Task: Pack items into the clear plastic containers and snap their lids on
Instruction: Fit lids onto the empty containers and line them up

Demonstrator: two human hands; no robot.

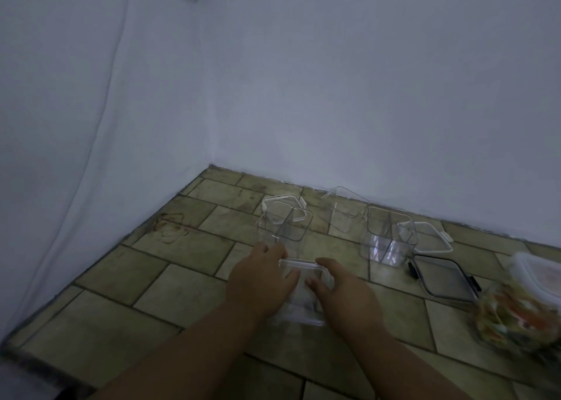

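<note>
Container of clear plastic is standing on the tiled floor between a person's two hands, with its white-rimmed lid lying across the top. Whether the lid is snapped down cannot be told. The left hand is gripping the left side, its fingers curling over the lid's edge. The right hand is gripping the right side, closed narrowly around the wall and the lid's corner.

Just beyond the left fingers a second clear container is standing open, with a loose lid just behind it. Beyond the right fingers and well apart, a third open container is standing with another white-rimmed lid beside it. A fourth container is sitting near the wall. To the right of the right fingers a dark-rimmed lid is lying flat. Farther right, a blurred bag of colourful items is resting by a lidded tub.
</note>
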